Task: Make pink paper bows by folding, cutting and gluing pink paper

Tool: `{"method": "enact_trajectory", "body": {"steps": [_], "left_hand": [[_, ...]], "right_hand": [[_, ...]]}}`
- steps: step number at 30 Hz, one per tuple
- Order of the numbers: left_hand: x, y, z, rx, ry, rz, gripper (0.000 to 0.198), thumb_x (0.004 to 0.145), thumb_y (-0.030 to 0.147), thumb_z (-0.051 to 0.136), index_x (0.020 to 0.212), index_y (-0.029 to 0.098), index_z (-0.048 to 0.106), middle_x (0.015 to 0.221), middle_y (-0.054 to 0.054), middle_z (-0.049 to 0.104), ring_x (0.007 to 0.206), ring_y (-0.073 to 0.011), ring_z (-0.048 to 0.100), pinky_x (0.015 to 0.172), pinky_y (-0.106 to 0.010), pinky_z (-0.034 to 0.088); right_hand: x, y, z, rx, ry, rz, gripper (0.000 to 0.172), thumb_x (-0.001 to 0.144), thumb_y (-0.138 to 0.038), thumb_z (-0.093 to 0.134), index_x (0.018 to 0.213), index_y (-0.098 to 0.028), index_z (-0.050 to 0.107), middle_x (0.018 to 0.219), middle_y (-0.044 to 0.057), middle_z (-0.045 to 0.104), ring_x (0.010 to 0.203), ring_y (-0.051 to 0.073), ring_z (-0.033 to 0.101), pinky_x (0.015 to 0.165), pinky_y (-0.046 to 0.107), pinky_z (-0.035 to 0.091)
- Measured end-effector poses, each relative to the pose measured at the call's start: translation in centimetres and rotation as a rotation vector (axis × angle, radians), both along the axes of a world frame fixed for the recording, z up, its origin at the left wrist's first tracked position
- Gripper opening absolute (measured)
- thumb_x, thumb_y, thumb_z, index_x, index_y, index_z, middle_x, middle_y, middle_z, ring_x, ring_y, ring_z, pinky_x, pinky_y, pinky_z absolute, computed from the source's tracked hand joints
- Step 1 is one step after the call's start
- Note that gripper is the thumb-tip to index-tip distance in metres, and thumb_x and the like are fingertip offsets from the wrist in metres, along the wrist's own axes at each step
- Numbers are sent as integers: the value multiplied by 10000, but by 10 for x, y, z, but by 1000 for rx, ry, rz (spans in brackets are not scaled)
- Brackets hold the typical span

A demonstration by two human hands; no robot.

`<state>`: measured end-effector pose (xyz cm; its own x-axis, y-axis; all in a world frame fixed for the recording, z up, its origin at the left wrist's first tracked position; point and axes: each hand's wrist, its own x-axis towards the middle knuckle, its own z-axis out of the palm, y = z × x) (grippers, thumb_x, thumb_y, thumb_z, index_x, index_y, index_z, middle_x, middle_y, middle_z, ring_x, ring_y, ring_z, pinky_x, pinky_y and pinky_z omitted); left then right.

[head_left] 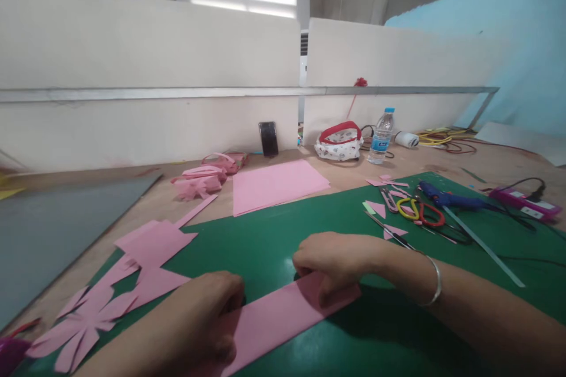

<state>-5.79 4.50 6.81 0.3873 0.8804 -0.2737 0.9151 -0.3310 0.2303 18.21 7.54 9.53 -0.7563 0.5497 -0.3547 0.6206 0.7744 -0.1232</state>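
A long pink paper strip [283, 315] lies on the green cutting mat [265, 241] in front of me. My left hand [198, 321] rests curled on the strip's near left end, fingers closed on the paper. My right hand [329, 262], with a silver bracelet on the wrist, presses and pinches the strip's far right end, fingers bent down onto it. Both hands hold the same strip flat against the mat.
Pink paper offcuts [150, 247] and a cut flower shape [84, 324] lie at left. A stack of pink sheets [276, 184] sits behind. Scissors [418, 210], a blue glue gun [446, 197], a ruler [484, 247], a water bottle [381, 136], a phone [268, 138] and a pouch [338, 142] stand at right and back.
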Motion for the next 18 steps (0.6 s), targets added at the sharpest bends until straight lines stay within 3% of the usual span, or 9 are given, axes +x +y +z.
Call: {"method": "enact_trajectory", "body": {"steps": [3,6,11,14,18], "left_hand": [[6,6,0,-41,19,-59,201,425,155,472,613,220,500,723,27,577,616,-142,491,519,-241,284],[9,4,-1,-72,51,-9,211,430,147,452,626,217,488,686,31,559,604,-138,476,514,-239,279],[5,-2,-3,-156,-47,58,158,536,160,476,676,217,521,677,43,558,622,-135,499,509,-232,278],[3,-1,-1,-225,-156,101,91,719,287,484,699,216,539,706,34,579,633,-138,529,507,-230,302],[2,2,3,-200,-292,14,411,878,513,311,748,221,569,751,12,612,628,-135,548,537,-229,367]], "right_hand": [[4,-5,-4,26,64,-32,299,640,-295,700,891,-156,616,910,81,598,772,191,540,497,225,306],[7,-14,-7,-4,98,-144,381,651,-299,672,997,-156,601,879,71,606,654,160,522,458,219,287],[8,-15,-11,-67,136,-88,90,706,-220,641,784,-186,612,703,-2,579,617,124,474,482,219,265],[6,-11,-16,115,246,-82,65,757,-144,600,707,-179,578,723,-4,565,663,118,458,524,232,267],[2,-9,-22,523,297,-131,162,843,-118,547,691,-172,562,733,21,560,674,145,425,563,275,259]]}}
